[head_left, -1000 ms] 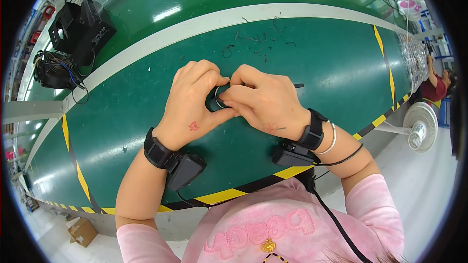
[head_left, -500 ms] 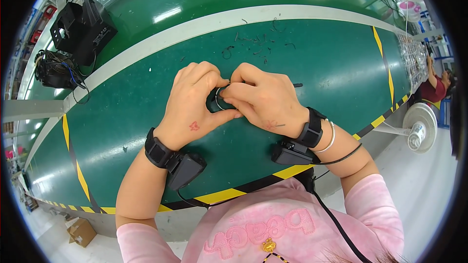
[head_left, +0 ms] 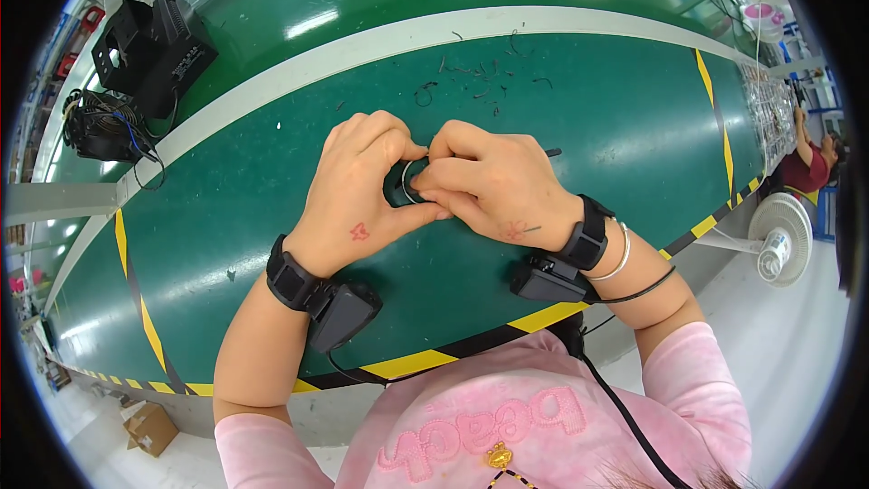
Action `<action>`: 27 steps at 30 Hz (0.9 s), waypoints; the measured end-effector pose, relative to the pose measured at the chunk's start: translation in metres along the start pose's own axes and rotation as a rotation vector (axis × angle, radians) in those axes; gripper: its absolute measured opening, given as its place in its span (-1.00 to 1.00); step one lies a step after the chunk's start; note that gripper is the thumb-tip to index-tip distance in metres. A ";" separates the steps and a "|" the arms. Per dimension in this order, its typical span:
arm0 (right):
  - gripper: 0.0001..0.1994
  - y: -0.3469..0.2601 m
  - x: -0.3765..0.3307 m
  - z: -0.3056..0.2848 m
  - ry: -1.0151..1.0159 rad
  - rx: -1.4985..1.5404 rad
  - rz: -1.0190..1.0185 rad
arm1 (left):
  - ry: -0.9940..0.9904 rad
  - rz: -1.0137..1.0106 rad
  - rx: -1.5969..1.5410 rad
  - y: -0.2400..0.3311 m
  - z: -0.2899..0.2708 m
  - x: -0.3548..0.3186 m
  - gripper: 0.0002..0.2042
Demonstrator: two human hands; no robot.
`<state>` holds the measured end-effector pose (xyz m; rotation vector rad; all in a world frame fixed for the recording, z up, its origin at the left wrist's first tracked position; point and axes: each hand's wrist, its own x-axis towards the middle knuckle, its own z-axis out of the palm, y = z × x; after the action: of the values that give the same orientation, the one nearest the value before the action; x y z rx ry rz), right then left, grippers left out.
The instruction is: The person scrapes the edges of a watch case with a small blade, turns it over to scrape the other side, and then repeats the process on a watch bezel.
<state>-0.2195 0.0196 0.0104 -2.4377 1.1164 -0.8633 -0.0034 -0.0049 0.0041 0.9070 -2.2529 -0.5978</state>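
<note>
Close in front of me, both hands meet over the worktable. My left hand (head_left: 355,195) curls its thumb and fingers round a small dark round part with a pale, shiny rim (head_left: 405,183). My right hand (head_left: 507,186) is closed, its fingertips pressed against that part. From behind the right hand sticks out the end of a thin dark stick-like thing (head_left: 553,152); whether the hand grips it is hidden. Most of the round part is covered by my fingers, so its exact kind does not show.
Black scraps (head_left: 480,81) lie scattered beyond my hands on the green worktable (head_left: 625,145). A black box-shaped device (head_left: 158,54) and bundled cables (head_left: 104,127) stand at the far left. Striped tape (head_left: 407,364) lines the near edge. To the right are a white fan (head_left: 778,240) and another person (head_left: 810,163).
My right hand and wrist have shifted slightly right and tilted a little, and the dark stick end moved with them. My left hand keeps its hold on the round part, almost unmoved.
</note>
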 end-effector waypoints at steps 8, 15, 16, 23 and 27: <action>-0.90 -0.004 0.001 0.003 0.033 -0.059 0.014 | 0.002 -0.003 0.004 -0.003 0.002 0.000 -0.49; -0.90 -0.004 0.000 -0.001 0.006 -0.039 -0.024 | 0.003 0.000 -0.006 -0.002 0.002 0.000 -0.48; -0.90 -0.005 0.002 -0.001 0.015 -0.053 -0.003 | 0.006 0.007 -0.004 -0.002 0.001 -0.001 -0.48; -0.91 -0.001 0.000 -0.001 -0.006 -0.038 -0.037 | 0.013 0.007 -0.021 -0.003 0.004 0.000 -0.48; -0.90 -0.006 0.004 -0.002 0.004 -0.078 0.033 | -0.006 0.017 0.005 -0.002 0.000 0.000 -0.49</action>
<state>-0.2156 0.0207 0.0165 -2.4735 1.2106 -0.8293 -0.0028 -0.0060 0.0028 0.8884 -2.2664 -0.5888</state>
